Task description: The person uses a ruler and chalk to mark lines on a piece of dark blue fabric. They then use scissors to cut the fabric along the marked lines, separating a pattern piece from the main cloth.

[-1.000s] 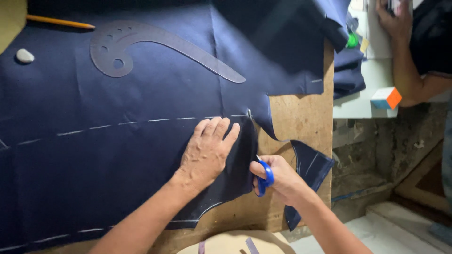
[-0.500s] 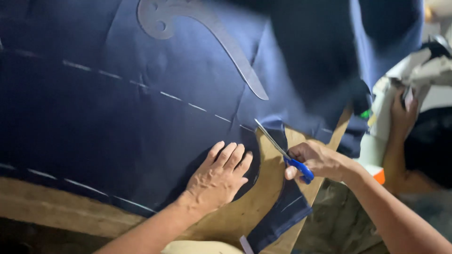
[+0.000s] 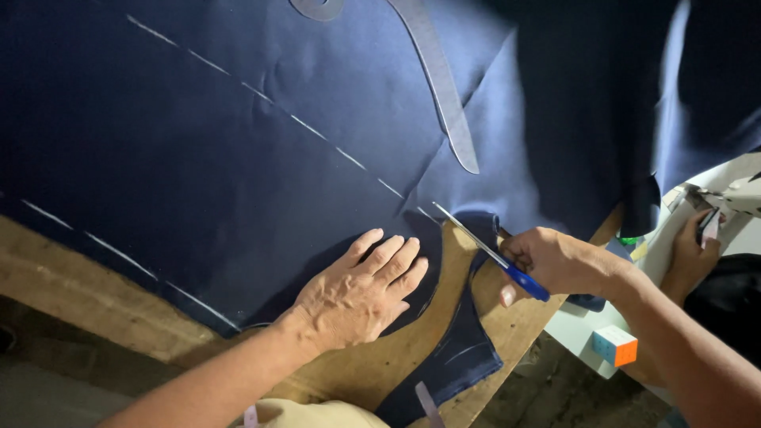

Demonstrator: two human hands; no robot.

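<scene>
Your right hand (image 3: 555, 261) is closed around the blue handles of one pair of scissors (image 3: 487, 250), fingers curled through the loops. The blades look almost shut, drawn to a thin silver line that points up and left, with the tip at the edge of the dark blue cloth (image 3: 261, 158), right where a dashed chalk line ends. Your left hand (image 3: 361, 293) holds nothing: it lies open and flat, fingers spread a little, pressing the cloth down on the wooden table (image 3: 71, 297) just left of the blades. The cut edge curves round under your left palm. One loose strip of cloth (image 3: 460, 349) hangs below the scissors, between your two hands, trailing toward the table edge. Two chalk lines run across the cloth, both slanting down to the right. One curved clear ruler (image 3: 444, 87) lies on the cloth above the scissors, well apart from both hands. At far right another person's hand (image 3: 691, 250) is at a white machine (image 3: 737, 194), and one small coloured cube (image 3: 615, 345) sits on a pale surface below your right wrist.
</scene>
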